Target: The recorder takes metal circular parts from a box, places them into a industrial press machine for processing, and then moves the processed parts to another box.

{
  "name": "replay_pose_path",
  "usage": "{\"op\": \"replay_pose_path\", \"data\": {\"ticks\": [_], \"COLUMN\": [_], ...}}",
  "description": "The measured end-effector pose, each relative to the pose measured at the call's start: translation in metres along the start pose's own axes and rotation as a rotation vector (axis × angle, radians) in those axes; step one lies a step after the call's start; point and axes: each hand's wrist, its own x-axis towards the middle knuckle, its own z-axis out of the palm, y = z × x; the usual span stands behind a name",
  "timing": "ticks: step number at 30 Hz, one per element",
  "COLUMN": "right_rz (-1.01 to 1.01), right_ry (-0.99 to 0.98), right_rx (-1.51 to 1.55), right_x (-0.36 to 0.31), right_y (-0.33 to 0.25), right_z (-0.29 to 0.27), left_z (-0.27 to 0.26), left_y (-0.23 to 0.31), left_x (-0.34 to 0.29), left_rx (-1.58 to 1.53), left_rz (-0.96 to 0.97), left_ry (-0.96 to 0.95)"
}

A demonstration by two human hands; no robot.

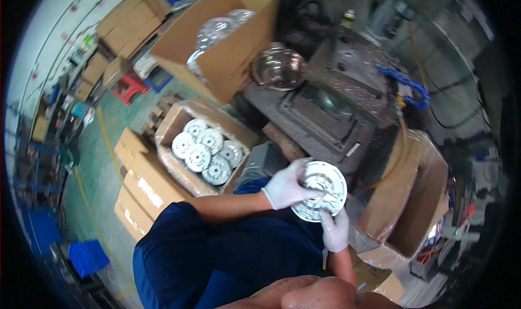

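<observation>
Both my hands, in white gloves, grip a round metal disc (331, 176) with a silvery, ridged face and raised centre. My left hand (286, 187) holds its left side, the thumb lying across the face. From below, my right hand (335, 228) clasps the lower edge, its thumb on the front. The fingers behind the disc are hidden. Left of my hands, an open carton (202, 187) holds several similar discs (197, 157), stacked flat. Beyond the disc stands a dark metal machine bed (304, 116) with an oval raised block (334, 103) on it.
A shiny metal bowl (279, 68) sits on the machine's left corner, beside a tall carton (239, 59) of shiny bowls. To my right is an open carton (391, 200). A blue hose (404, 83) and a yellowish tube (399, 151) run by the machine. Flattened cartons (144, 184) lean at left.
</observation>
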Motion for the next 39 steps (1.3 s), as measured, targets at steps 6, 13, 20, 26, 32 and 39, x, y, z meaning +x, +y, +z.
{"op": "replay_pose_path", "data": {"ticks": [6,13,20,26,32,39], "right_rz": [-0.052,0.06,0.096,0.073,0.07,0.047], "right_ry": [-0.228,-0.082,-0.073,-0.006,0.014,0.031], "right_rx": [0.254,0.147,-0.048,-0.081,-0.269,-0.408], "right_x": [0.004,-0.011,-0.028,-0.027,-0.013,-0.012], "right_y": [-0.012,0.024,0.062,0.076,0.069,0.058], "right_z": [-0.006,-0.032,-0.043,-0.051,-0.057,-0.059], "left_z": [-0.039,-0.091,-0.065,-0.052,-0.039,-0.041], "left_y": [0.056,0.16,0.16,0.169,0.18,0.197], "left_x": [0.044,0.209,0.297,0.294,0.272,0.284], "left_rx": [0.147,0.695,0.812,1.004,1.16,1.249], "left_rz": [0.172,0.404,0.306,0.207,0.032,0.259], "left_ry": [-0.001,0.508,0.435,0.523,0.62,0.374]}}
